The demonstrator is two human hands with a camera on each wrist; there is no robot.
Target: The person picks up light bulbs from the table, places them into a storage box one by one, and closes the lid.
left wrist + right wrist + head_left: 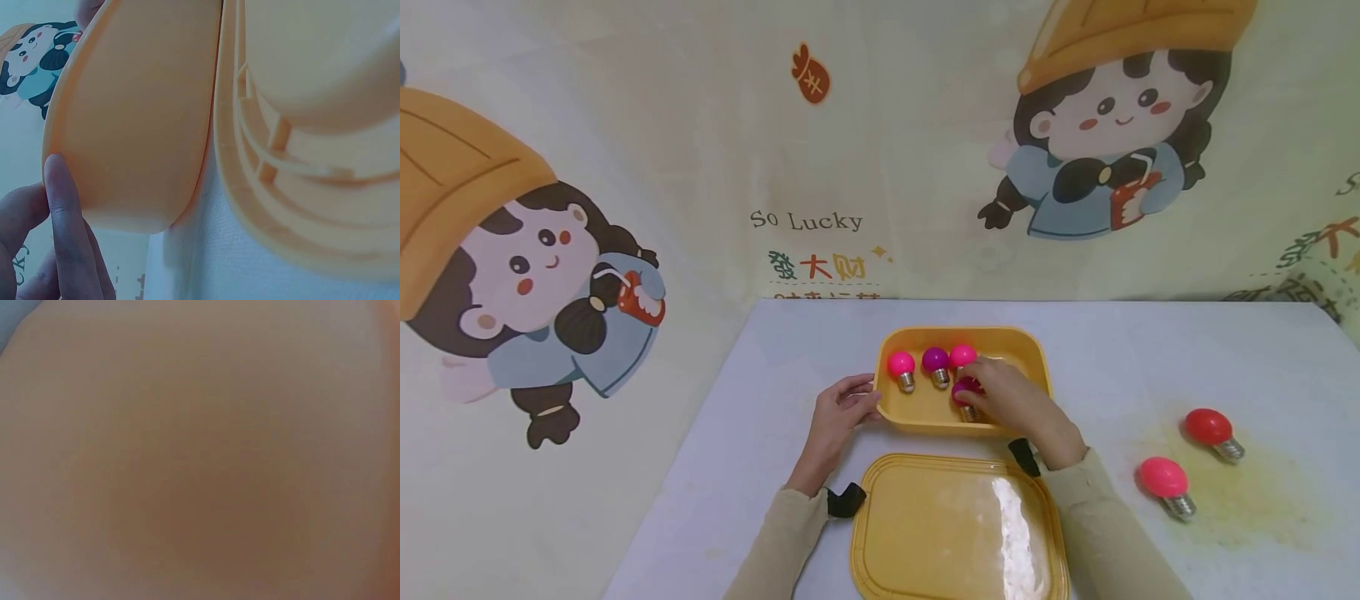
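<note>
A yellow plastic box [917, 417] stands on the table with several small light bulbs in it. My left hand [838, 421] grips the box's left side, its thumb and fingers at the wall; the left wrist view shows the thumb [62, 194] against the outer wall. Inside the box, my right hand [1011, 400] pinches a purple light bulb [967, 410] by its globe. Behind that bulb lie a pink bulb [901, 364], another purple bulb [936, 360] and a second pink bulb [963, 356], partly covered by the right fingers. The right wrist view is a blur.
Nearer the front of the table, the yellow lid [943, 525] lies between the forearms. A red bulb [1208, 426] and a pink bulb [1163, 477] lie on the table at right, beside a yellowish stain. A printed cloth [925, 167] hangs behind the table.
</note>
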